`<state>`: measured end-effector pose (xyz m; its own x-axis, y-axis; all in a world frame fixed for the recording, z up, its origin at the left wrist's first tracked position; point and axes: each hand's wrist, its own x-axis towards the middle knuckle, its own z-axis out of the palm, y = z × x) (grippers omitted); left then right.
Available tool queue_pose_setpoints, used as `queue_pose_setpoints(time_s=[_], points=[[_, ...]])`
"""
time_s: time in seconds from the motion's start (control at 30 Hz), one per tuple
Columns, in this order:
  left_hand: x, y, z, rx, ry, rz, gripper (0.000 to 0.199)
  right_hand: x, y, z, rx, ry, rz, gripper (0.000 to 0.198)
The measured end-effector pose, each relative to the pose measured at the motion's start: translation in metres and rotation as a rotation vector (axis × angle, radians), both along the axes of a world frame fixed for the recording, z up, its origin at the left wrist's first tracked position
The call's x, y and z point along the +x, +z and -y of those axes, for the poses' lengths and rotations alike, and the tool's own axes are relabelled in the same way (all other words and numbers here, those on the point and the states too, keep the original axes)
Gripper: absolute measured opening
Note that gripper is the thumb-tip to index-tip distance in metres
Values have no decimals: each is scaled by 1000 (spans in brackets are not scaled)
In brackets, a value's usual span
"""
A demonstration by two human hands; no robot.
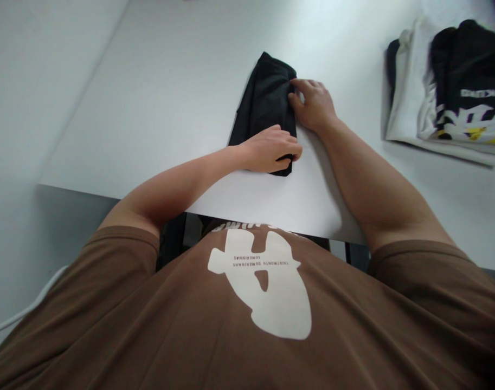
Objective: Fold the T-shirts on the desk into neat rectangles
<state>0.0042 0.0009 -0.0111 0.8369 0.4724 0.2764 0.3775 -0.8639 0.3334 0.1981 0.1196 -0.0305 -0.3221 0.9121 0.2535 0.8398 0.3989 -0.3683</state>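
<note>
A black garment, folded into a long narrow shape, lies on the white table in front of me. Which kind of garment it is, I cannot tell. My left hand reaches across its near end, with the fingers curled round the right-hand edge. Farther up that same edge, my right hand has the thumb and fingertips closed on the cloth. Part of the garment's near end is hidden under my left hand.
A stack of folded clothes stands at the right of the table, with a white garment and a black printed garment in it. The table's front edge runs just ahead of my body. A pale wall borders the left side.
</note>
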Motion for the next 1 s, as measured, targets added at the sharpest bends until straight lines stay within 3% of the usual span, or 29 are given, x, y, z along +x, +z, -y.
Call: queue_pose_setpoints(time_s=[1.0], points=[[0, -2, -1, 7, -10, 2, 29, -2, 2, 2, 30, -11, -11, 44]])
